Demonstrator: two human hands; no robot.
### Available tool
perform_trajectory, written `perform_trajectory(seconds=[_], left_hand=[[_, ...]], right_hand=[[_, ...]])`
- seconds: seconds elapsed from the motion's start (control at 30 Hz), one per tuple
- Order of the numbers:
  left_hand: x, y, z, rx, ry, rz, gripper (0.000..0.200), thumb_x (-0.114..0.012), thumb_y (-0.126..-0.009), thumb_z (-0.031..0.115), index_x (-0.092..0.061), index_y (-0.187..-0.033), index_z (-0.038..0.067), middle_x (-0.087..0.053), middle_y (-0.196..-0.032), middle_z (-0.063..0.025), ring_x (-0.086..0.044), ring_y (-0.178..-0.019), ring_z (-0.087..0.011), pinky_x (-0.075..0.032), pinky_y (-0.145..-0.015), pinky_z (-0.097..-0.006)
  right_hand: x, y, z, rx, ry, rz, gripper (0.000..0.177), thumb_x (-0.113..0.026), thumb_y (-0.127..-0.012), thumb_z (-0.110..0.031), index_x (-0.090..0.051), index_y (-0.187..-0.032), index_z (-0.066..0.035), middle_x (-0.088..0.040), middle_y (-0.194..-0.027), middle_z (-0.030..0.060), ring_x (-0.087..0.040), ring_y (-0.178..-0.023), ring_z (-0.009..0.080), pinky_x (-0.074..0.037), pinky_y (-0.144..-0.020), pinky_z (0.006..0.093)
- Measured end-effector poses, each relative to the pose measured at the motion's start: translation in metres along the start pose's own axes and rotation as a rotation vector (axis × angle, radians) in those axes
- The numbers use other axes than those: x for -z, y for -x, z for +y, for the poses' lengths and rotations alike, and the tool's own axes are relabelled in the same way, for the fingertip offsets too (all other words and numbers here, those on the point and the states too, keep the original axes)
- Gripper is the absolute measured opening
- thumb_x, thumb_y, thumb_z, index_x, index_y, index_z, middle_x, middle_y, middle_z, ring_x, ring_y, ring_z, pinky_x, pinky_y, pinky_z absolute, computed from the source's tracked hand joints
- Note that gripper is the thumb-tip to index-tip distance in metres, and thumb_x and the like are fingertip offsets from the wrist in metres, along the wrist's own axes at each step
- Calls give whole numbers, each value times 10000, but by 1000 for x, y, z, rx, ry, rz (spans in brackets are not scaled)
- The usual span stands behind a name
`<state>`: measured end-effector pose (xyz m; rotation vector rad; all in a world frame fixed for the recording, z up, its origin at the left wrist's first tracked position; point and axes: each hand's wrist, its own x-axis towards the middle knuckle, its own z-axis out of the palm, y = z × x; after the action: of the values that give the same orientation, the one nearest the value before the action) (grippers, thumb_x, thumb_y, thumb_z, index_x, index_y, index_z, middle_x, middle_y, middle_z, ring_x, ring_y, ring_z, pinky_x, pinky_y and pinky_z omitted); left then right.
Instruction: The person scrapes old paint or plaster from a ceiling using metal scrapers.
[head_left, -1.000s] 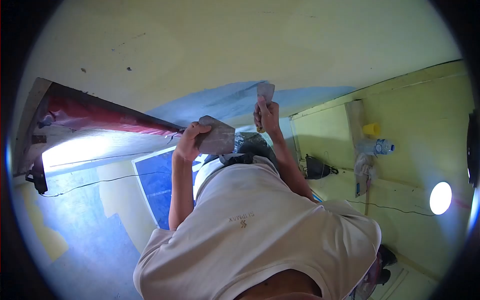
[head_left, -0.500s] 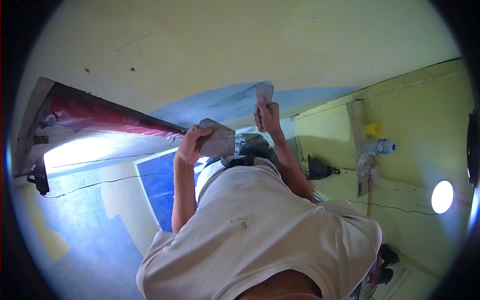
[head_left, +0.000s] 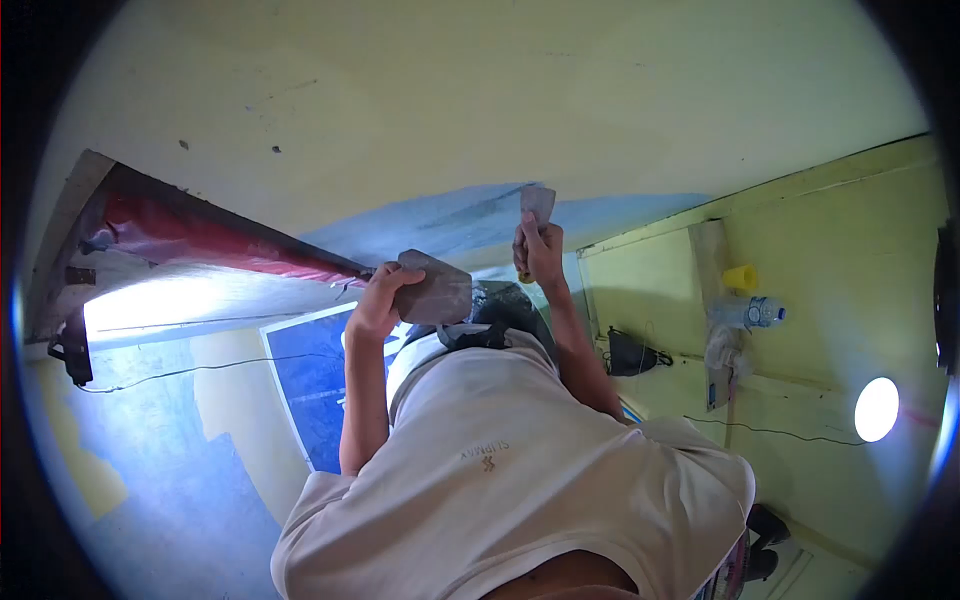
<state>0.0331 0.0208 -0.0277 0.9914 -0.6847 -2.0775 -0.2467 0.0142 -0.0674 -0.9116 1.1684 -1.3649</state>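
My left hand (head_left: pixel 376 303) grips a flat grey plate (head_left: pixel 436 288), its thumb lying across the top face. The plate looks like a wide scraper blade smeared with filler, though its handle is hidden. In my right hand (head_left: pixel 541 252) is a putty knife (head_left: pixel 538 204), its blade pointing up and away from me. The fingers wrap its handle, and a yellow end shows below them. The blade's tip is at the blue-grey patch (head_left: pixel 430 222) on the pale yellow wall (head_left: pixel 450 100); whether it touches cannot be made out.
At left is a recessed opening with red sheeting (head_left: pixel 190 235) and a bright light. A yellow cup (head_left: pixel 740 278), a plastic bottle (head_left: pixel 750 312) and a black bag (head_left: pixel 637 352) are by the right wall. A cable (head_left: pixel 780 432) runs there, with a blue panel (head_left: pixel 305 385) at lower left.
The view has shifted slightly, so the wall and the items at right appear lower. The putty knife also appears a little lower; both hands keep their holds.
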Motion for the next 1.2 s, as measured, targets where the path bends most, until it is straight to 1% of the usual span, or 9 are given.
perform_trajectory(seconds=[0.17,0.4,0.53,0.57,0.7,0.8,0.93,1.13,1.2], left_hand=[[-3,-4,-2,30,-37,-54,146,-642,-863,100,-674,-946,-15,-685,-867,-75,-657,-777,-168,-518,-728,-293],[-6,-7,-6,48,-110,-85,137,-644,-906,126,-667,-950,-2,-674,-911,-46,-640,-798,-132,-510,-706,-278],[-18,1,4,27,-130,-70,154,-671,-893,157,-664,-918,5,-657,-861,-23,-632,-791,-115,-496,-676,-262],[-19,1,2,23,-171,-17,159,-692,-882,176,-661,-887,21,-631,-820,-5,-608,-754,-99,-476,-636,-264],[-4,-2,-1,43,-379,-70,179,-733,-856,186,-621,-830,48,-568,-794,11,-534,-723,-87,-442,-587,-268],[-4,1,-6,-51,-573,124,238,-749,-846,197,-574,-794,44,-541,-779,12,-520,-733,-92,-435,-581,-266],[2,-1,-6,-93,-583,101,350,-738,-854,281,-590,-718,-6,-514,-690,24,-476,-680,-81,-405,-565,-264],[5,-5,-5,-35,-613,54,265,-732,-859,252,-628,-847,8,-557,-761,16,-519,-729,-92,-438,-619,-271],[2,-10,-11,-47,-498,-3,251,-726,-864,242,-648,-863,4,-576,-768,16,-527,-737,-85,-438,-620,-266]], right_hand=[[-1,0,-3,-18,-4,-12,509,-536,-970,-433,-484,-620,-68,-422,-460,3,-395,-340,92,-310,-336,255],[-1,1,-4,-63,45,19,519,-550,-959,-445,-487,-616,-61,-426,-453,16,-408,-338,109,-326,-333,270],[-2,-1,1,-35,41,-19,518,-564,-950,-455,-487,-613,-69,-436,-463,6,-418,-348,95,-321,-335,262],[-1,0,2,-35,37,-35,518,-572,-944,-462,-488,-613,-73,-440,-468,1,-421,-352,87,-318,-337,256],[-13,-7,-3,-32,8,-78,495,-580,-946,-436,-492,-626,-68,-454,-487,4,-425,-356,86,-315,-337,260],[-4,0,8,-65,51,-58,488,-573,-953,-423,-493,-629,-67,-448,-481,5,-426,-355,90,-318,-338,259],[4,-5,2,-4,-24,-41,497,-565,-959,-413,-487,-616,-63,-439,-464,10,-424,-346,101,-319,-335,263],[2,-8,-3,-26,29,-16,499,-550,-972,-392,-476,-600,-66,-430,-455,3,-407,-337,99,-308,-328,263],[5,-4,0,-34,22,-21,502,-554,-970,-395,-473,-595,-71,-429,-455,2,-406,-336,99,-309,-328,263]])
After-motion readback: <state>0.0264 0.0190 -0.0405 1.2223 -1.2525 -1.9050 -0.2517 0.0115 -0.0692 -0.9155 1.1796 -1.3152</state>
